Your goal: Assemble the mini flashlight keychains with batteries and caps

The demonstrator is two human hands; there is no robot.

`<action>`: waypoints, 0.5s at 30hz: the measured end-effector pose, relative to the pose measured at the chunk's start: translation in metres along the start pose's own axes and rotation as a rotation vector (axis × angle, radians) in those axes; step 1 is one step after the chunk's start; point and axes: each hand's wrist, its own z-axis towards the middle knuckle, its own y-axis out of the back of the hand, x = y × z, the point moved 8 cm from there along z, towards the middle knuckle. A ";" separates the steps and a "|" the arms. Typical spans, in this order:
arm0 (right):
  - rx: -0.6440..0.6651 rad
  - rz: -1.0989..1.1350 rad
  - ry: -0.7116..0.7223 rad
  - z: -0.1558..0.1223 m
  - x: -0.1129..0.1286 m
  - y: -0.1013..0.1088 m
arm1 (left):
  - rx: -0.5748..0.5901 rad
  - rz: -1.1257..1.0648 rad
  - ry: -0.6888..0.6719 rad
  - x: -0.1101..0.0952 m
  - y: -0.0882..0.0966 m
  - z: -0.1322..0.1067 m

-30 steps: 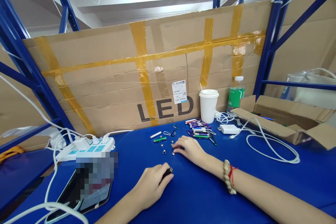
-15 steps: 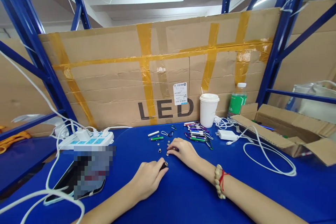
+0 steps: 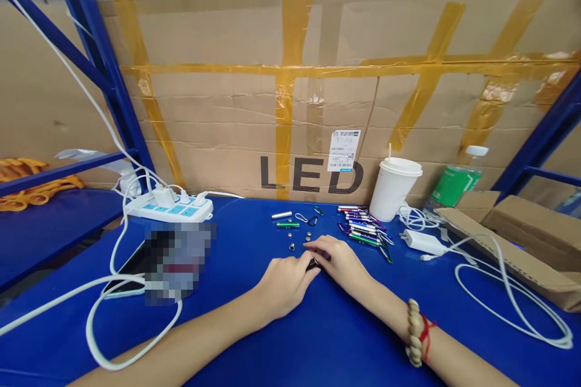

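My left hand [image 3: 282, 288] is closed round a small black tube [image 3: 312, 264], whose end shows past the thumb. My right hand [image 3: 344, 264] meets it there, thumb and fingers bent together at the end of the tube. Whatever small piece those fingertips pinch is hidden. Just beyond the hands lie several tiny round silver pieces, like button cells [image 3: 308, 239], and a small silver ring-like part [image 3: 292, 247]. Further back are a green tube [image 3: 288, 225], a silver tube [image 3: 282, 215] and small carabiner clips [image 3: 313, 221].
Right of the hands is a pile of coloured mini flashlights with clips [image 3: 363, 233]. Behind stand a white paper cup [image 3: 394, 190] and a bottle [image 3: 456, 184]. A charger [image 3: 424, 242], its cable and an open carton [image 3: 535, 242] lie right; a power strip [image 3: 175, 208] sits left.
My right hand has moved from the small round pieces to the end of the black tube in my left hand. The camera view has tipped down and shifted.
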 end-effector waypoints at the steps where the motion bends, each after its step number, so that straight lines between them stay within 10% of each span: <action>1: -0.002 0.008 0.005 0.000 0.000 0.000 | -0.006 0.014 -0.026 -0.002 0.000 -0.002; 15: -0.018 0.104 0.013 0.000 -0.001 -0.004 | -0.036 0.058 -0.103 -0.015 0.000 -0.023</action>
